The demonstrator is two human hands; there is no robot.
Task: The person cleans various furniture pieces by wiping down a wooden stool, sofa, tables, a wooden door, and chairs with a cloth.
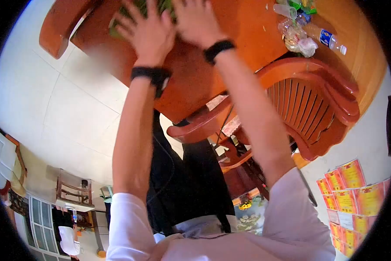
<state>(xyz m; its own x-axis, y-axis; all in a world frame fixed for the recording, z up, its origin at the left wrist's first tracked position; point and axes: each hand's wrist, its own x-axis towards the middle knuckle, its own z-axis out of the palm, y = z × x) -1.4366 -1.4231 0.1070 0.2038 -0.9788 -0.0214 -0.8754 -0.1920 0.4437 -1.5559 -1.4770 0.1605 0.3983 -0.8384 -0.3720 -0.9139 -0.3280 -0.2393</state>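
My left hand (151, 34) lies flat on a green cloth (162, 5) at the top of the view, its fingers spread. Beside it, my right hand (198, 22) reaches out with fingers stretched forward over or against the cloth's right side; its fingertips run to the frame edge. Both hands cover much of the cloth, which rests on a reddish-brown wooden table (243, 30). Each wrist wears a black band.
Plastic bottles (332, 42), a clear cup (285, 11) and crumpled plastic (300, 40) sit to the right. A carved wooden chair (306, 108) stands against the table's near right side. Pale tiled floor (82, 100) lies left. A person (68, 239) appears far lower left.
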